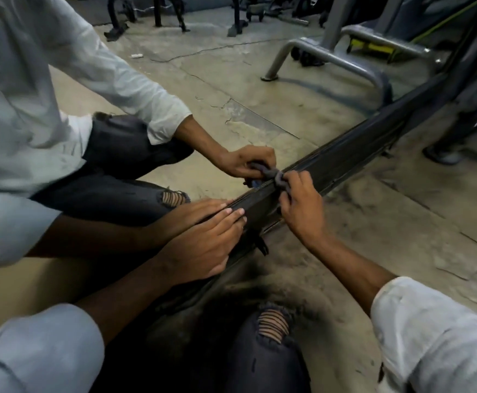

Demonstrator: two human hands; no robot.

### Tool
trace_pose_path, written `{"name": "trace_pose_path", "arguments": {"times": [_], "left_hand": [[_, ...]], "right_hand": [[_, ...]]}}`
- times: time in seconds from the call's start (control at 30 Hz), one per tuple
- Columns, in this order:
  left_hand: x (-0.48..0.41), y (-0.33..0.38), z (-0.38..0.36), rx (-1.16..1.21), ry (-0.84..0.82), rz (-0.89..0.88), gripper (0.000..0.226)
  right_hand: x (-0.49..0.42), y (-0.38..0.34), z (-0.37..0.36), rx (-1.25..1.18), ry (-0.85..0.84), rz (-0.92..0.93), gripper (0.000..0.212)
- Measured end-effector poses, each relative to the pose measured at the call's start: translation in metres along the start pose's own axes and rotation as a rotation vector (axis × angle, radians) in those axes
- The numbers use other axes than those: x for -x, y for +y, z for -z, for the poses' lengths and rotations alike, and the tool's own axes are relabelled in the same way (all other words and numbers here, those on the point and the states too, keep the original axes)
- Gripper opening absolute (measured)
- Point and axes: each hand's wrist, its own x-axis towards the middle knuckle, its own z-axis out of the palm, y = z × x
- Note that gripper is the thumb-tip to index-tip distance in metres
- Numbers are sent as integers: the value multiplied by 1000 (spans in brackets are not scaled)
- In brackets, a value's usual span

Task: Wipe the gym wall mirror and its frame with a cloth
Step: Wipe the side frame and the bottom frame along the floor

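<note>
Two hands work at the bottom edge of the mirror (203, 80), and each has a double in the glass, so four hands show in the middle of the view. The right hand (302, 207) is just right of centre. Its fingers are curled round a dark grey cloth (279, 178) and pinch it against the dark frame (345, 157). Most of the cloth is hidden inside the fingers and between the hand and its reflection. Only a small twisted lump shows, and I cannot tell its full shape.

The left hand (203, 248), lower and more to the left, lies flat on the frame with straight fingers and holds nothing. Its fingertips (239, 213) reach the line where frame meets glass.

The frame is one diagonal bar from lower centre to the upper right, where it becomes blurred. Its lower end is hidden under the left hand and forearm. The glass fills the upper left, and its top and left side are cut off.

The white sleeves (435, 336) are cut by the bottom corners. One knee (272, 326) in torn dark jeans shows at bottom centre, with one reflected copy. Grey machine legs (330, 49) appear in the glass at the upper right. The concrete floor (401, 236) on the right is stained dark near the frame.
</note>
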Motion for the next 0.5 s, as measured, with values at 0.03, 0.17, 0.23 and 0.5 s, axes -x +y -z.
{"name": "trace_pose_path", "arguments": {"times": [0.03, 0.17, 0.23, 0.5], "left_hand": [[-1, 1, -1, -3, -3, 0, 72], [-1, 2, -6, -5, 25, 16, 72], [0, 2, -5, -23, 26, -3, 72], [-3, 1, -4, -1, 6, -8, 68]], "right_hand": [[2, -6, -1, 30, -25, 69, 30], [13, -25, 4, 91, -258, 618, 41], [0, -15, 9, 121, -226, 575, 39], [-2, -6, -9, -87, 47, 69, 22]]}}
